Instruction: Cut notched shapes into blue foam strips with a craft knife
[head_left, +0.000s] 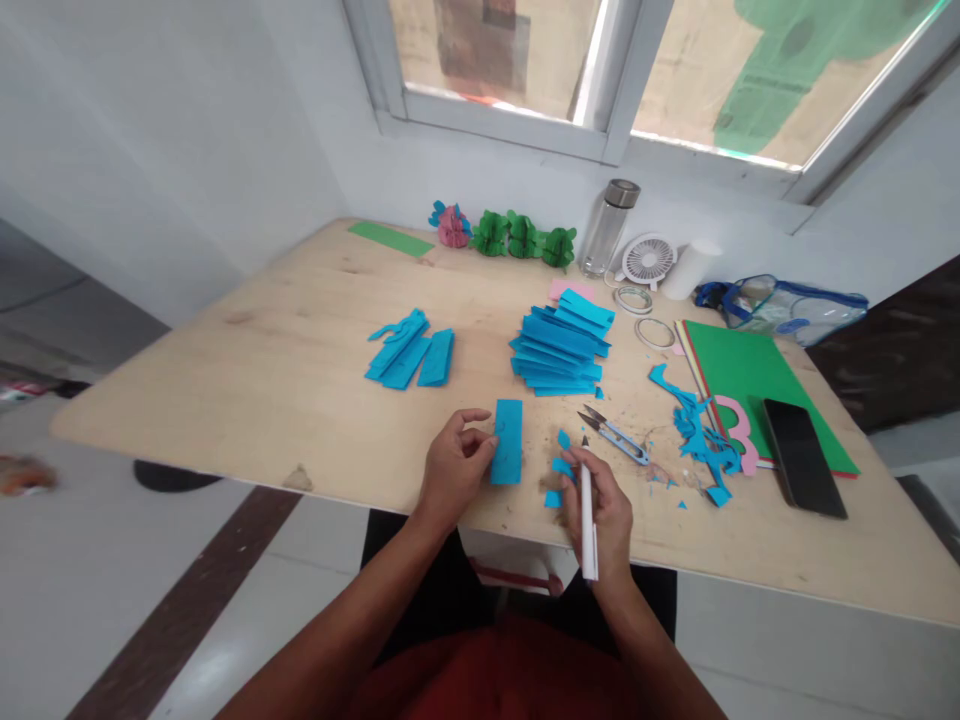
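A blue paper strip point(508, 442) lies upright in front of me near the table's front edge. My left hand point(459, 462) pinches its left edge between thumb and fingers. My right hand point(602, 508) holds a white pen point(588, 530), its dark tip pointing away from me. Small blue scraps point(553, 498) lie just left of that hand. Thread snips point(616, 438) rest on the table beyond it, blades apart. Farther back is a stack of folded blue strips point(561, 345), and a smaller group of blue pieces point(405, 358) lies to its left.
Blue offcuts point(694, 430), a black phone point(804, 458) and green sheets point(750, 375) lie right on the table point(247, 400). Along the back stand green paper shapes point(523, 236), a glass bottle point(606, 235), a small fan point(648, 260) and a clear pouch point(806, 310).
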